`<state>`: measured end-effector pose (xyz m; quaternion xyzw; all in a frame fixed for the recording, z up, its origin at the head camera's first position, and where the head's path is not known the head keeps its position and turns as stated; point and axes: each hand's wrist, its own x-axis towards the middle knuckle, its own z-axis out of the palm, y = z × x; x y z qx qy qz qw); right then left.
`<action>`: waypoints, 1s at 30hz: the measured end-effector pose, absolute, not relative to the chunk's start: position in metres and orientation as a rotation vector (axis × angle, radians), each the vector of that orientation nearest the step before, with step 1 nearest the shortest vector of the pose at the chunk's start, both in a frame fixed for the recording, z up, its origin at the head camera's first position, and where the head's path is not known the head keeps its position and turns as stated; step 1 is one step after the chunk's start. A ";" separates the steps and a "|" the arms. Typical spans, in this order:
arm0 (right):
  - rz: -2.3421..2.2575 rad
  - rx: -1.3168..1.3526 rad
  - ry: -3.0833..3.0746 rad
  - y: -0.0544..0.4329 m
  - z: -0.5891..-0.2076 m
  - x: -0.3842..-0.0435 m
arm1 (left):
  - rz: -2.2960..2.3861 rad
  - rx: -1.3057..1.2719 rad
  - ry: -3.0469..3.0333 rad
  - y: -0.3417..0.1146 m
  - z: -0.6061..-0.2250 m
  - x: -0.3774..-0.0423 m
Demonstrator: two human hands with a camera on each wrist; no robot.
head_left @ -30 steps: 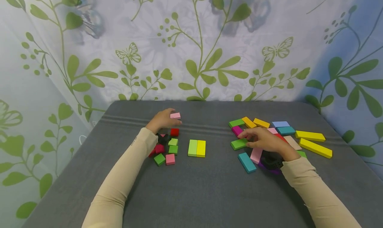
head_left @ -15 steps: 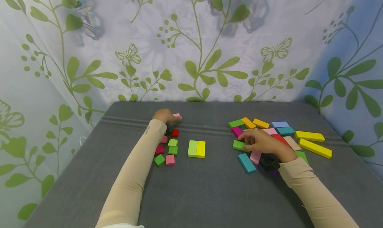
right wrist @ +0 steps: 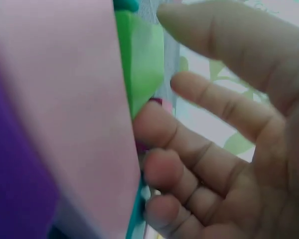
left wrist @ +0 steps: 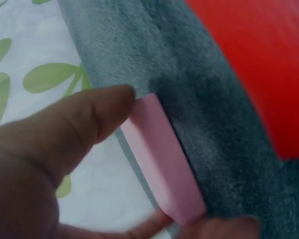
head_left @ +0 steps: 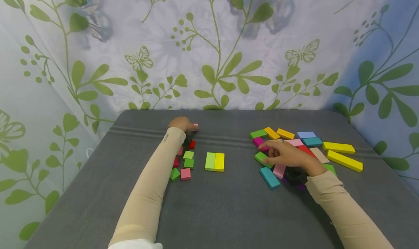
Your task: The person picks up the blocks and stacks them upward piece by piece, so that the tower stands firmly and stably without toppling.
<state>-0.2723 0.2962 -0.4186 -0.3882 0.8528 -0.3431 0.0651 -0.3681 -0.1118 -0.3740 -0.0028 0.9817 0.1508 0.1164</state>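
At the far left of the table, my left hand (head_left: 181, 124) pinches a small pink block (left wrist: 162, 159) between thumb and fingertips; in the left wrist view it sits close over the grey cloth. A red block (left wrist: 269, 64) lies beside it. My right hand (head_left: 288, 155) is over the group of long blocks on the right, its fingers loosely bent and the thumb apart from them. Its fingertips are right at a green block (right wrist: 145, 59), which now lies slanted. A pink block (right wrist: 74, 109) and a purple block (right wrist: 15, 149) fill the near side of the right wrist view.
Joined light green (head_left: 210, 161) and yellow (head_left: 219, 162) blocks lie mid-table. Several small blocks, one a pink cube (head_left: 185, 174), are beside my left forearm. A teal block (head_left: 270, 177) and two long yellow blocks (head_left: 344, 161) lie around the right group. A patterned curtain (head_left: 209, 49) hangs behind.
My left hand has turned over the pink block, its forearm shifting right, and the block has dropped slightly toward the cloth. Under my right fingers the green block has swivelled and slid slightly right.
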 end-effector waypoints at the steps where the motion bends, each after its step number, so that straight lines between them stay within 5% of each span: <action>1: -1.048 -1.218 2.554 0.299 -0.421 -0.275 | 0.452 0.026 2.869 -0.112 -0.374 -0.370; 5: -1.068 -1.372 2.451 0.305 -0.423 -0.280 | 0.554 0.198 2.831 -0.114 -0.375 -0.377; 12: -1.033 -1.111 2.400 0.298 -0.399 -0.262 | 0.813 0.421 2.622 -0.117 -0.382 -0.390; 30: -0.992 -1.144 2.443 0.301 -0.412 -0.271 | 0.697 0.573 2.654 -0.116 -0.384 -0.386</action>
